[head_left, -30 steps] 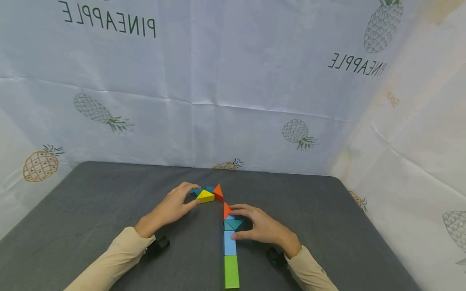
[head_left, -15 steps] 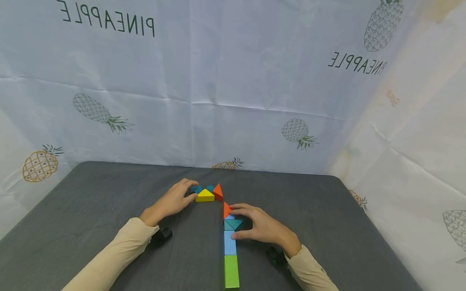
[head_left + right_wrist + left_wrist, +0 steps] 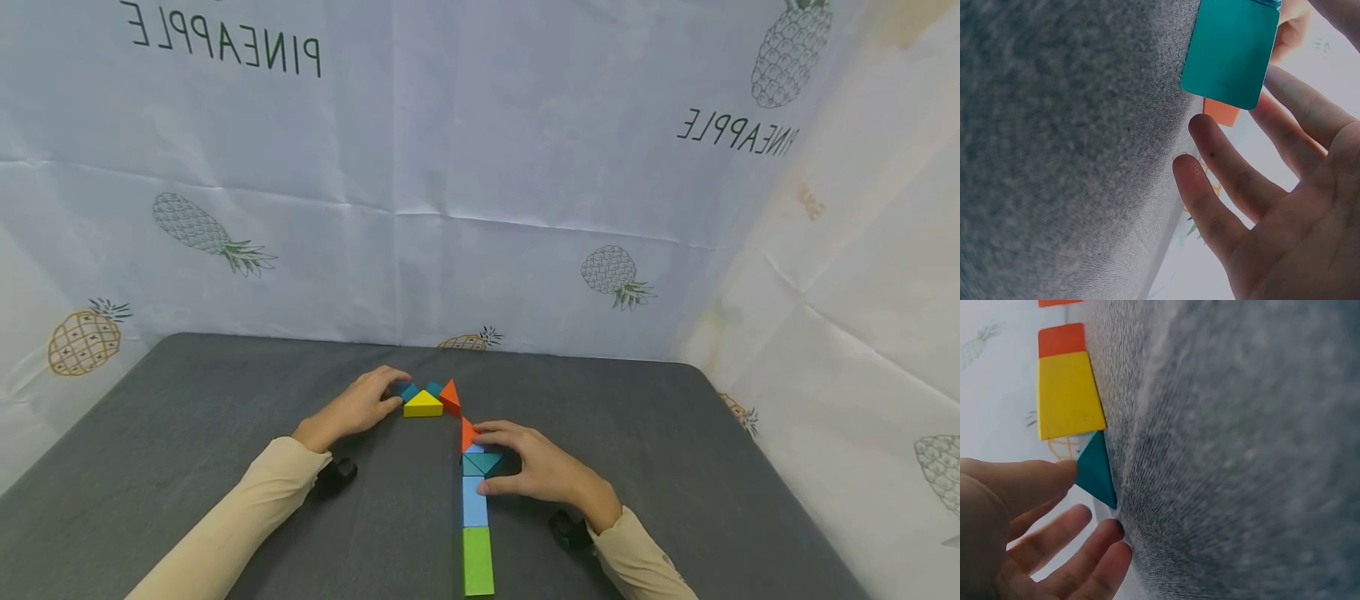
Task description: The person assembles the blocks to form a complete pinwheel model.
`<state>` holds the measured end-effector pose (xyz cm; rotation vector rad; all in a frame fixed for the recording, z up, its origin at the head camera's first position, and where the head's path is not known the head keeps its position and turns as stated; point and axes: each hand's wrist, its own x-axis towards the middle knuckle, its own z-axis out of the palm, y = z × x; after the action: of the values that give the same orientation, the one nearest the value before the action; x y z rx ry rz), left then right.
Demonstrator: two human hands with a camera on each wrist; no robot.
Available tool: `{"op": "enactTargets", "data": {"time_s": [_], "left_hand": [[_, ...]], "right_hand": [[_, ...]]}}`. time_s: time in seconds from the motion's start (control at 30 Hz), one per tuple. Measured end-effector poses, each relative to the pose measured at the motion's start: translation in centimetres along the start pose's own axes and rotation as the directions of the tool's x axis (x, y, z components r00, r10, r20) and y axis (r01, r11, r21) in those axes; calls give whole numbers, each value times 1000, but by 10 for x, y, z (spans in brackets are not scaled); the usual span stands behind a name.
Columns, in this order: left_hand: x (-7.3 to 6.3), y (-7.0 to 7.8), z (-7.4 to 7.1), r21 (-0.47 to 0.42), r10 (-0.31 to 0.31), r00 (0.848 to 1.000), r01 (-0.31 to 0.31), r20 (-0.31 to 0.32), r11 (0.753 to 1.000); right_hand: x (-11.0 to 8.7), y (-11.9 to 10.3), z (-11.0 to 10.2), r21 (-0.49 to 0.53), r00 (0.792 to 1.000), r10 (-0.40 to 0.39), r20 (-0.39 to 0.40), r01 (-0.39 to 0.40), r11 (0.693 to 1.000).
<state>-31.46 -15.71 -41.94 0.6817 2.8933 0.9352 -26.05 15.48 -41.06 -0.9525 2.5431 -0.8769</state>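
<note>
In the head view my left hand (image 3: 358, 407) is at the far left end of a curving row of wooden blocks. It is nearest a teal triangular block (image 3: 1095, 470), with the thumb tip at its edge and the other fingers spread. A yellow triangular block (image 3: 423, 406) adjoins it. My right hand (image 3: 540, 467) lies beside the row, relaxed fingers by an orange triangular block (image 3: 467, 433) and thumb at a light blue block (image 3: 474, 502). Two teal triangular blocks (image 3: 480, 464) lie between thumb and fingers. The right wrist view shows the right fingers extended and spread.
A green block (image 3: 477, 561) forms the row's near end. A red-orange triangular block (image 3: 450, 398) and another teal block (image 3: 433, 388) stand at the far bend. The dark grey tabletop (image 3: 637, 417) meets a pineapple-print cloth (image 3: 487, 167) behind.
My left hand has drawn back slightly, up and left, from the yellow block. That block was turned at an angle and now faces squarely forward. My right hand has stayed put.
</note>
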Motion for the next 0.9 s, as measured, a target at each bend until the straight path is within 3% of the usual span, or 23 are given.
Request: {"op": "enactTargets", "data": {"time_s": [0.4, 0.67, 0.9], "left_hand": [[9, -1, 1, 28, 10, 999, -11, 33, 1000], [8, -2, 1, 33, 12, 1000, -11, 0, 999], [3, -2, -2, 14, -24, 999, 24, -31, 1000]], "right_hand": [[0, 0, 0, 1, 1000, 10, -2, -10, 1000], [0, 1, 1, -1, 1000, 1, -3, -1, 1000], [0, 1, 1, -5, 1000, 1, -10, -1, 1000]]}}
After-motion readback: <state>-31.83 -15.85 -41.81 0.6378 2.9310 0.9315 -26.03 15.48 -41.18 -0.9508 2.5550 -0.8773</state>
